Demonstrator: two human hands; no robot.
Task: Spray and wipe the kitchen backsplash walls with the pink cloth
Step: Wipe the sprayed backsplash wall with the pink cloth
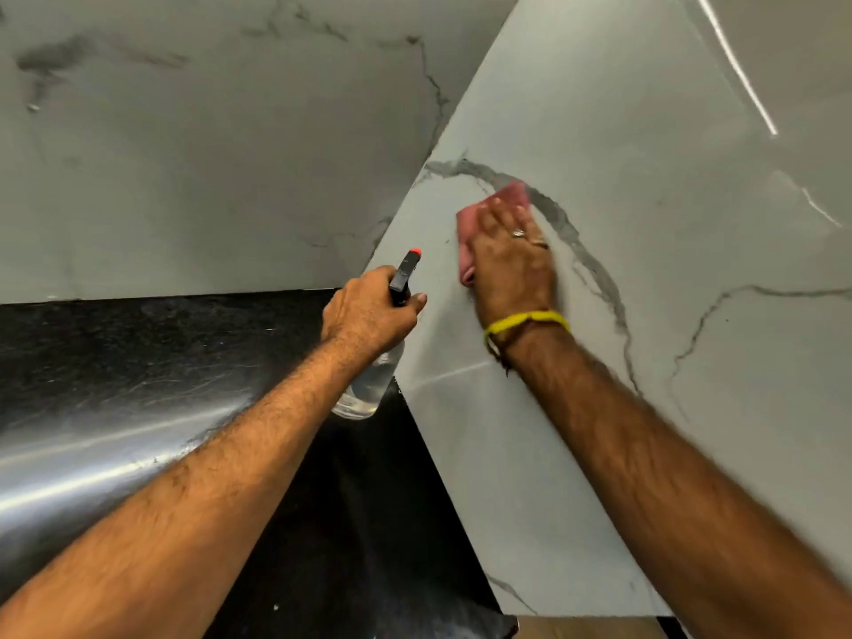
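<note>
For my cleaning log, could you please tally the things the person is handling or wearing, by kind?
Pink cloth: 1, pressed to the right wall under the right hand
Spray bottle: 1, gripped by the left hand
Yellow wristband: 1
Finger rings: 2
Total: 5

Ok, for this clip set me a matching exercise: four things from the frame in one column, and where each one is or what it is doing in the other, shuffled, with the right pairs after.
Column one:
1. pink cloth
2. spray bottle
3. yellow band
4. black countertop

Column two:
A. around the right wrist
B. gripped in the left hand, nozzle up
C. pressed flat on the marble wall under the right hand
D. lying below the walls, with a bright glare streak

Pairs: 1-C, 2-B, 3-A, 4-D
</note>
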